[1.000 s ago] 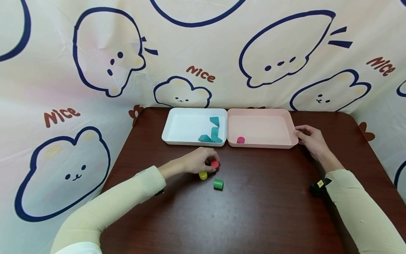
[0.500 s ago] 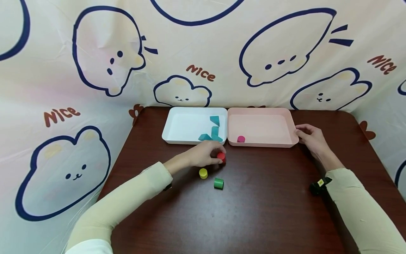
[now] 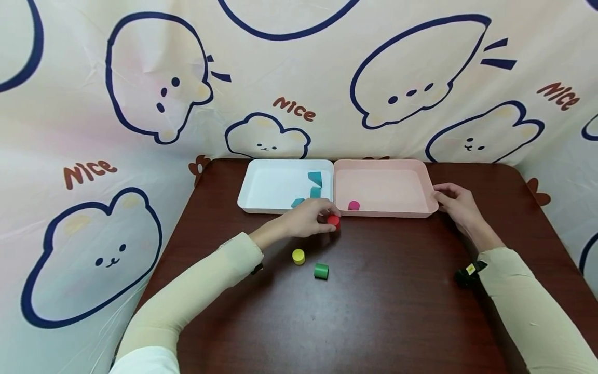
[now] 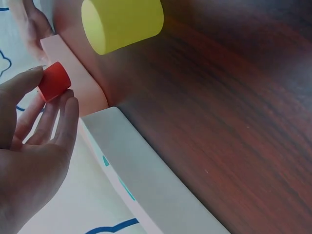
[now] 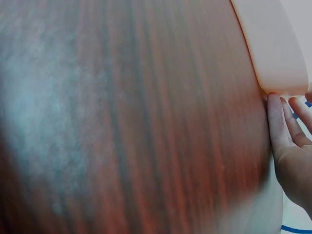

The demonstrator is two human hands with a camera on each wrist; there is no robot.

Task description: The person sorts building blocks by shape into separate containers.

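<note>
My left hand (image 3: 303, 217) pinches a red cylinder block (image 3: 334, 222) between thumb and fingers, at the front of the joint between two trays. The left wrist view shows the same red cylinder block (image 4: 55, 81) at the fingertips. On the table behind that hand stand a yellow cylinder block (image 3: 298, 256) and a green cylinder block (image 3: 321, 271) lying on its side. At the far right, my right hand (image 3: 460, 208) touches the end wall of the pink tray (image 3: 386, 213) with its fingertips; the right wrist view shows these fingers (image 5: 277, 119) fairly straight against it.
To the left, touching the pink tray, is a white tray (image 3: 261, 210) with several teal blocks (image 3: 315, 178), partly covered by my left hand. A magenta round block (image 3: 353, 205) lies in the pink tray's front left corner. A printed curtain (image 3: 327, 67) rises behind the dark table (image 3: 374, 301).
My left hand has carried the red cylinder block away from beside the yellow one, forward and right towards the trays. My right hand stays at the pink tray's end.
</note>
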